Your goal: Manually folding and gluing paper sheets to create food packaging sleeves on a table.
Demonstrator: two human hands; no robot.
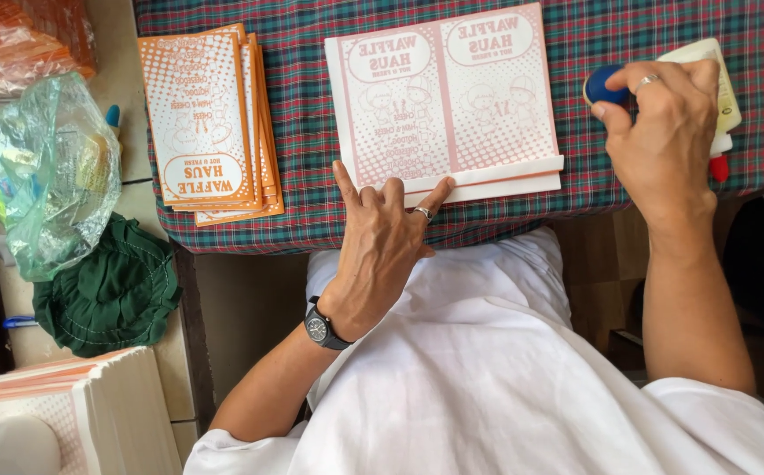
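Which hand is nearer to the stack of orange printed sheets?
Left. The left hand presses its fingers on the near edge of the pink printed sheet, just right of the orange stack. The right hand is far across the plaid cloth, holding a blue-capped glue stick.

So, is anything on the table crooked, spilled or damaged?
Nothing looks spilled or torn. The orange stack of paper bags is fanned, its lower sheets sticking out to the right. The flat pink sheet lies slightly tilted under the left hand. The right hand holds a blue-capped glue stick.
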